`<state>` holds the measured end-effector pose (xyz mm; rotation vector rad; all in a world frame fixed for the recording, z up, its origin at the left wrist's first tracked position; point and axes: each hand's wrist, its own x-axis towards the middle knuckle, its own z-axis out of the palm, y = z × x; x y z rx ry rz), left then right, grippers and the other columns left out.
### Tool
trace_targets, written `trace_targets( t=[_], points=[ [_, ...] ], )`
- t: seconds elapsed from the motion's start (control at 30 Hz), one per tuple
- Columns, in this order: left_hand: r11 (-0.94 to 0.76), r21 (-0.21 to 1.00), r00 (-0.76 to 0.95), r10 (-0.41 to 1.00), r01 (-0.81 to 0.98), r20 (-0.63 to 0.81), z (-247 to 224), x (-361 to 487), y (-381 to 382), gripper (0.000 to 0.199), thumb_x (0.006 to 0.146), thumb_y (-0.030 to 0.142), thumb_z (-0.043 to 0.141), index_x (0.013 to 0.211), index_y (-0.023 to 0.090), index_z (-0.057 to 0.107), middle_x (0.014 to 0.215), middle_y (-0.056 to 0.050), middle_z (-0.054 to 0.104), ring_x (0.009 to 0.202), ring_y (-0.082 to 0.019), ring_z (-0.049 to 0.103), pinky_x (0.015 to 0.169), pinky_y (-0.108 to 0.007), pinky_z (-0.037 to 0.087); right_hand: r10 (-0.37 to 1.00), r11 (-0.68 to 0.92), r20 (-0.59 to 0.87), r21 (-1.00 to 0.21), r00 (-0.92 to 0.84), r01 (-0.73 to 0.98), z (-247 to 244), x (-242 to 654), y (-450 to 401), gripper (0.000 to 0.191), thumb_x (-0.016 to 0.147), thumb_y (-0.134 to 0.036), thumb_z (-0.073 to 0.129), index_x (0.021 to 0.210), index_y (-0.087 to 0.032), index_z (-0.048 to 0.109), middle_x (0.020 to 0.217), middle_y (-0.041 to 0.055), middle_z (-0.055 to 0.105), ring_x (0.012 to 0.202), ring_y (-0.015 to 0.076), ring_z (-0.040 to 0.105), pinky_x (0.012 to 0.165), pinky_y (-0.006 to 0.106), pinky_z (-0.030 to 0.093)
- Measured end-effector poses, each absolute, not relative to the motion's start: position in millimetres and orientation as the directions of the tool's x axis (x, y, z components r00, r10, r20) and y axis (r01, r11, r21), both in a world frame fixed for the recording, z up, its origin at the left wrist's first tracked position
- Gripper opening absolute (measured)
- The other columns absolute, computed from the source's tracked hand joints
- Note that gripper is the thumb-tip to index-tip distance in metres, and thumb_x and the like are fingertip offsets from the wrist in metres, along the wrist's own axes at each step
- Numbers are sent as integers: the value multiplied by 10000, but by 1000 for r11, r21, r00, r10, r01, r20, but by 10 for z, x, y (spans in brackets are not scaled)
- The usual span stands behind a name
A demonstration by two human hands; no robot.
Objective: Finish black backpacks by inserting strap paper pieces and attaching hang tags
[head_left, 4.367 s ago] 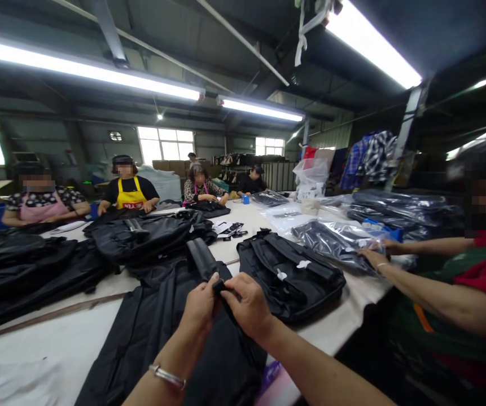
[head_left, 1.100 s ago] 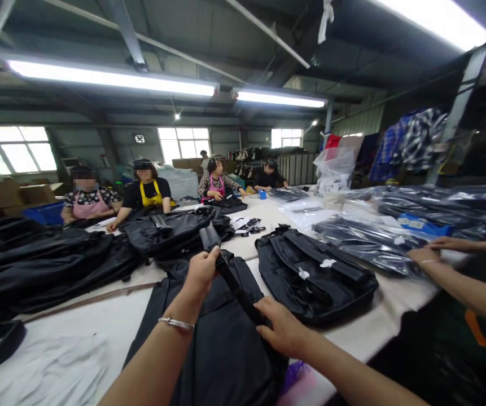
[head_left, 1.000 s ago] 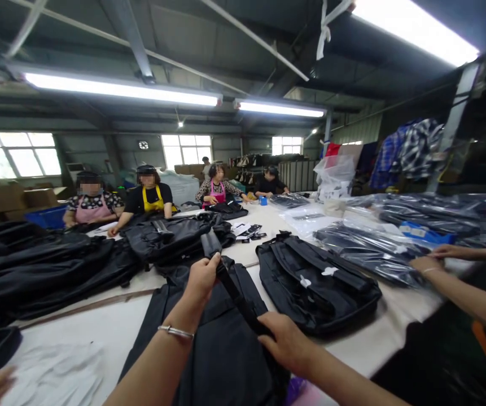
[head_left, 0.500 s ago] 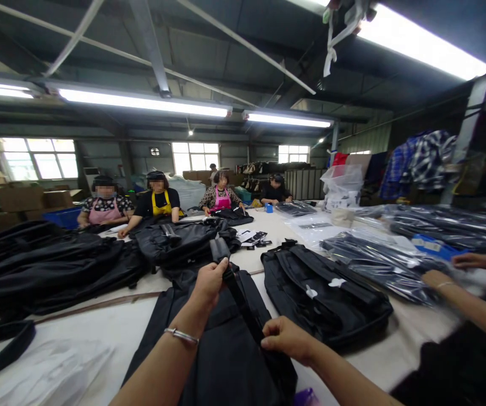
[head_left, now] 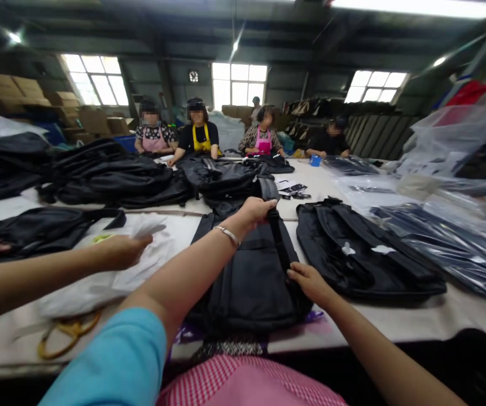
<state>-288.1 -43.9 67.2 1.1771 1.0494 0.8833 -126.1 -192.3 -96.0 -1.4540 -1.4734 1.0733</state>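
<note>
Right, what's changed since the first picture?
The right hand has moved down the black webbing strap, away from the left hand, leaving it stretched between them. A co-worker's hand has come in at left. The left hand still holds the strap; the black backpack to the right still lies on the table.

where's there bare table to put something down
Bare table shows along the near edge, below the right backpack; also farther back, between the paper tags and clear plastic. Only a narrow strip separates the middle backpack from the right one. The left looks crowded: heaped black bags, white plastic, a co-worker's arms.
</note>
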Motion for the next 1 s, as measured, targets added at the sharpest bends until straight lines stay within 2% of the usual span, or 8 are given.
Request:
trace_targets(
  t=[0.1,0.27,0.47,0.63,0.7,0.8,0.9,1.0],
  points=[
    [196,981,329,927,-10,-182,705,-2928,-443,286,728,301,781,691,132,553,574,-24,614,551,-126,598,624,-285,535,997,-4,-32,-939,-76,343,-839,-1176,-2006,350,815,-476,592,968,-172,673,925,59,696,905,217,633,849,363,495],
    [15,997,511,858,75,-52,806,-2916,-622,310,800,370,704,672,128,558,587,-40,626,537,-127,601,640,-297,521,979,156,185,-952,87,264,-277,-1167,-1901,617,845,-566,579,1351,-223,492,1327,123,579,1211,243,553,979,412,466],
    [-527,801,735,656,283,172,985,-3447,-815,321,769,423,687,648,126,699,601,-32,659,597,-128,586,616,-221,422,962,254,259,-965,91,60,200,-1482,-1713,537,832,-541,612,1242,-195,572,1051,90,691,877,212,675,756,361,549],
    [-341,732,529,848,590,-31,441,-4434,-996,276,654,443,746,573,184,694,526,-11,627,514,-146,542,550,-244,367,984,47,96,-950,147,309,-108,-1272,-1981,364,826,-449,589,1067,-180,631,821,45,690,691,176,635,636,308,517],
    [-203,732,432,891,651,-137,112,-4680,-1103,299,526,449,819,475,214,640,428,-2,557,457,-153,516,551,-260,372,993,-80,-19,-829,115,554,-349,-1146,-2103,280,814,-408,561,937,-172,648,771,49,684,683,184,629,646,310,500],
    [-127,701,331,929,702,-163,-233,-4758,-1252,411,365,467,868,352,242,525,342,4,436,438,-184,506,589,-299,391,993,-113,-83,-483,84,868,-633,-1077,-2220,227,832,-331,483,790,-177,645,764,80,680,758,215,641,724,332,481],
    [-187,655,374,914,732,-156,-334,-4634,-1352,475,322,493,861,323,247,455,350,1,392,482,-233,523,600,-342,378,992,-109,-84,-194,94,975,-667,-1130,-2254,318,884,-342,410,776,-172,657,855,138,677,809,260,656,758,388,479],
    [-243,651,429,893,719,-140,-283,-4533,-1376,383,401,434,832,374,243,501,400,8,444,463,-203,474,558,-331,341,995,-61,70,-47,64,997,-469,-1235,-2248,285,849,-313,478,952,-145,684,1169,208,617,985,333,635,825,456,480]
  ],
)
